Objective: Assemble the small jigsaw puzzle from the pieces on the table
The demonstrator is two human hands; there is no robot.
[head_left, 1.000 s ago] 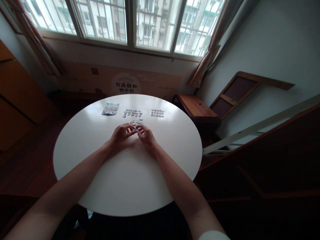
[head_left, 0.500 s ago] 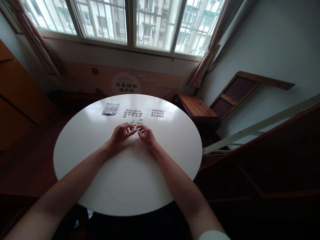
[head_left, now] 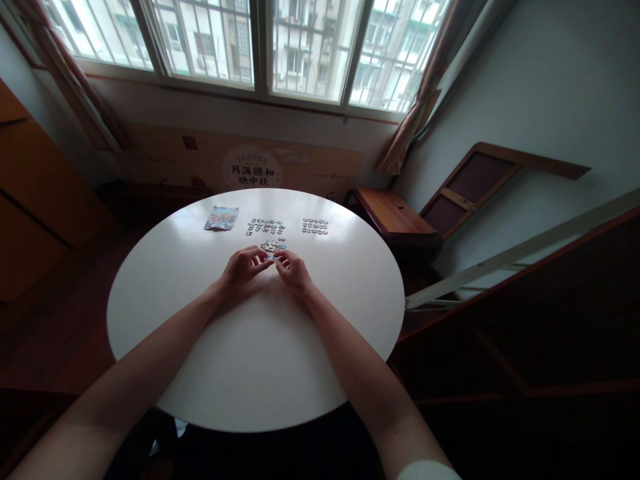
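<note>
Head view: the left hand (head_left: pixel 245 265) and right hand (head_left: pixel 293 270) meet above the middle of the white round table (head_left: pixel 255 373), fingertips nearly together. Both are grasping, thumb against fingers, at small bluish jigsaw pieces (head_left: pixel 271 257) set between them; the fingers cover part of these, and their number cannot be told. Palms face inward, with the other fingers of each hand loosely curled.

Just beyond the fingertips, on the far side, lies a loose heap of pieces (head_left: pixel 271 245), pale and light blue, some overlapping. Farther off, slightly left of the heap, a wider group of pieces (head_left: pixel 273 227) is spread in uneven rows. To the right, well apart from that group, a neater block of pieces (head_left: pixel 315 227) lies in short rows. At far left on the tabletop rests a printed picture sheet (head_left: pixel 221 218), lying flat.

Past the table's far right edge stands a wooden bench (head_left: pixel 395 212). A printed panel (head_left: pixel 310 159) lines the far wall beneath barred windows (head_left: pixel 215 40).
</note>
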